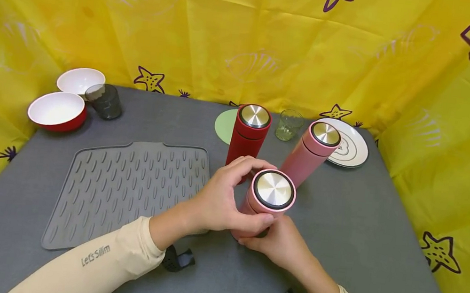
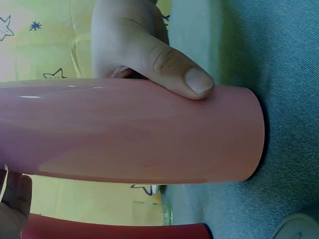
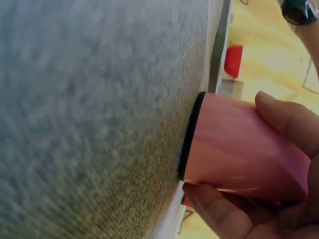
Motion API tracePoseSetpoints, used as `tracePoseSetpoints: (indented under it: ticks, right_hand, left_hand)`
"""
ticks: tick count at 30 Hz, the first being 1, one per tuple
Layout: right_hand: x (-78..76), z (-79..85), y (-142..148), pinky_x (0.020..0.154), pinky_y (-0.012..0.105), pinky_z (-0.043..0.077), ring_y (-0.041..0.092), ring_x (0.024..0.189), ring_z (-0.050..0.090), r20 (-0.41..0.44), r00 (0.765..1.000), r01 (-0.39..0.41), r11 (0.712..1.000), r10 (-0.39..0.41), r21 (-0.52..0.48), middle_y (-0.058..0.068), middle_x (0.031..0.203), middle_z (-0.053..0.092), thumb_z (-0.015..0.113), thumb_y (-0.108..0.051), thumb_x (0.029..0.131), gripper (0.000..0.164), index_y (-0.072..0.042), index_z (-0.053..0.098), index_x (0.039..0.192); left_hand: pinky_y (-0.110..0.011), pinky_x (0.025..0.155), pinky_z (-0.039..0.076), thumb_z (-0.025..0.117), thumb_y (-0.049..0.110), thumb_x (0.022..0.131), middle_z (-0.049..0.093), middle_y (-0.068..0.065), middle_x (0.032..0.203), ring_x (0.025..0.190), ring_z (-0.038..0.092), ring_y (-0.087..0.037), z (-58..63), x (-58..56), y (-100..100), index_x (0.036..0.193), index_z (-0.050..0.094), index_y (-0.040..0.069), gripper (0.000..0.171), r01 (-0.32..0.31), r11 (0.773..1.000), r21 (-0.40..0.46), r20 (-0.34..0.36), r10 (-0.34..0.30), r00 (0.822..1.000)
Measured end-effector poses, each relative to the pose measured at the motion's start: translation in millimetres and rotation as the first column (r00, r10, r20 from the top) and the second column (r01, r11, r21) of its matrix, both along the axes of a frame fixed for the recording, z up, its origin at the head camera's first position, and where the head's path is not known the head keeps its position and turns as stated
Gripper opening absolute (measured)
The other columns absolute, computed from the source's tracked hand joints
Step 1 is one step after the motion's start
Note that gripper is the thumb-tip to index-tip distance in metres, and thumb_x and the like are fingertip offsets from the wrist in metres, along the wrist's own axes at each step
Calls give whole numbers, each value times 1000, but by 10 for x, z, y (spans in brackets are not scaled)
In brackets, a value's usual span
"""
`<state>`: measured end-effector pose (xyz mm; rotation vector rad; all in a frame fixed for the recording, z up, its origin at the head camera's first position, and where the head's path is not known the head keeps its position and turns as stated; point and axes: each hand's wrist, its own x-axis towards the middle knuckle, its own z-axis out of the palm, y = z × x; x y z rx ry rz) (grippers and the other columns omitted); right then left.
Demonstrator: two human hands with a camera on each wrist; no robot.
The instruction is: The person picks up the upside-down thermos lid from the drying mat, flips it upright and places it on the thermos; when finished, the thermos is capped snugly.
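Note:
A pink thermos bottle with a silver lid stands on the grey table in front of me. My left hand grips it near the top, fingers and thumb around the lid end. Lower on its body, my right hand holds it. In the left wrist view, the right thumb lies along the bottle's lower side. The base meets the table cloth in the right wrist view, where right-hand fingers curl around the body. Just behind stand a red thermos bottle and a second pink thermos bottle.
A grey ridged mat lies at left. Two bowls, one red outside and one white inside, sit back left beside a dark glass. A green disc, clear glass and white plate are at the back.

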<state>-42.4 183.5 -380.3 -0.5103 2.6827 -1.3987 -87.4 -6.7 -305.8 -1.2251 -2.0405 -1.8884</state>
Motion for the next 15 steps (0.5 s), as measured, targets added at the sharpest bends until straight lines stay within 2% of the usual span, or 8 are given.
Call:
tracePoseSetpoints:
  ticks: [2, 5, 8, 12, 15]
  right_hand:
    - [-5, 2, -4, 79, 31, 51, 10, 87, 60, 2, 1000, -3, 1000, 3, -6, -13, 97, 65, 94, -19, 62, 56, -19, 63, 109]
    - [-7, 8, -5, 81, 31, 51, 9, 89, 60, -1, 1000, 2, 1000, -2, -2, -13, 99, 65, 94, -21, 62, 58, -19, 63, 111]
    - [-1, 9, -7, 79, 31, 51, 9, 89, 60, 6, 1000, 5, 1000, -5, 3, -13, 99, 65, 94, -21, 62, 57, -19, 64, 110]
    - [-4, 3, -12, 79, 31, 51, 9, 87, 60, 18, 1000, 7, 1000, -8, 9, -13, 98, 65, 94, -20, 62, 55, -19, 64, 108]
    - [-3, -4, -2, 79, 31, 51, 9, 87, 60, 10, 1000, 10, 1000, -11, 17, -13, 97, 65, 94, -23, 63, 53, -18, 65, 107]
  left_hand:
    - [-36, 91, 49, 83, 19, 71, 59, 3, 118, 109, 50, -17, -10, -10, -11, 130, 56, 10, 66, 10, 1000, -7, -24, -11, 1000]
    - [-36, 94, 47, 83, 20, 71, 55, 2, 122, 111, 51, -17, -10, -4, -7, 135, 48, 10, 74, 25, 999, -20, -18, -26, 999]
    - [-34, 92, 46, 89, 22, 66, 51, 3, 120, 108, 51, -14, 6, 29, 22, 132, 42, 13, 81, -16, 999, -37, 33, 17, 999]
    - [-31, 85, 47, 92, 23, 62, 51, 5, 111, 99, 53, -12, 24, 51, 58, 121, 44, 14, 76, -80, 996, -50, 47, 82, 996]
    - [-31, 85, 49, 86, 22, 66, 53, 4, 113, 100, 53, -12, 21, 38, 63, 120, 49, 13, 66, -62, 997, -48, -1, 62, 998]
